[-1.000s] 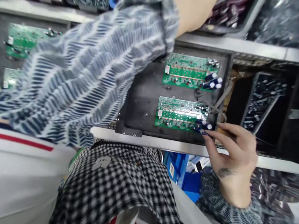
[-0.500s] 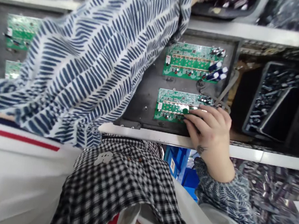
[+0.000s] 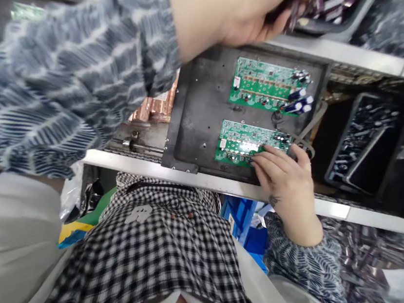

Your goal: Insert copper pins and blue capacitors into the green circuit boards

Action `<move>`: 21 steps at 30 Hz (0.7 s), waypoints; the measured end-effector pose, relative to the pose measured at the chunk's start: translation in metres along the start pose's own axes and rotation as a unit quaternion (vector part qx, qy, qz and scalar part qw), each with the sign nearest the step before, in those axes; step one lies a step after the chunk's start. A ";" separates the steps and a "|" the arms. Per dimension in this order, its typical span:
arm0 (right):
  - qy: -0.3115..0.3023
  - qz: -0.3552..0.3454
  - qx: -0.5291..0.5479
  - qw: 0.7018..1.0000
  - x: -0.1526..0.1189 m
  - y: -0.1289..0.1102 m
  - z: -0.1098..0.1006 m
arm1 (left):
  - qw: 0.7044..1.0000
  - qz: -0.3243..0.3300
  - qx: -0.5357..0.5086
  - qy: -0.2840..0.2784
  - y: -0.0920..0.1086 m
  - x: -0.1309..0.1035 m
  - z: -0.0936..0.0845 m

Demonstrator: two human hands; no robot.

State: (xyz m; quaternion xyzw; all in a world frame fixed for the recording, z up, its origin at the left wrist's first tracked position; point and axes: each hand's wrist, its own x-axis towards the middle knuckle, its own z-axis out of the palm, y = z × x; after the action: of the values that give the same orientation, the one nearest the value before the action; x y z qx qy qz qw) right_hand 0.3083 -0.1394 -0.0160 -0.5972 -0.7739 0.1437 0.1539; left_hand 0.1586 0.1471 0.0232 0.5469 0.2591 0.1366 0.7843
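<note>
Here, the right hand's grip is partly closed, fingertips bunched on the lower circuit board, any held part hidden; the left hand curls beside shiny cylindrical components, its hold unclear. That board, lying in the black tray, looks light, stiff and fragile, best held by its edges.

No text that we can read.
The upper board carries a small white label at its left end, and the lower board carries a second label; their print is too small for us. On the blue bin we see a pale tag, also unreadable to us.
</note>
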 end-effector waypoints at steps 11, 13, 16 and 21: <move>-0.007 -0.007 -0.020 1.000 0.001 -0.002 -0.003 | 0.912 -0.242 -0.301 0.138 -0.056 -0.188 0.085; -0.013 -0.005 -0.028 1.000 0.002 -0.002 -0.004 | 0.856 -0.276 -0.408 0.157 -0.062 -0.196 0.097; -0.013 -0.009 -0.037 0.999 0.002 -0.003 -0.005 | 0.779 -0.298 -0.537 0.128 -0.071 -0.201 0.108; -0.012 -0.042 -0.065 0.997 0.002 -0.004 -0.006 | 0.717 -0.316 -0.619 0.051 -0.086 -0.197 0.113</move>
State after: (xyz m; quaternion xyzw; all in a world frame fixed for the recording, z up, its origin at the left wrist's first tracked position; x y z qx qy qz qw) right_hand 0.3066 -0.1380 -0.0086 -0.5711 -0.8078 0.0935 0.1117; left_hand 0.0519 -0.0715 0.0247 -0.1817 0.3139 0.0382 0.9311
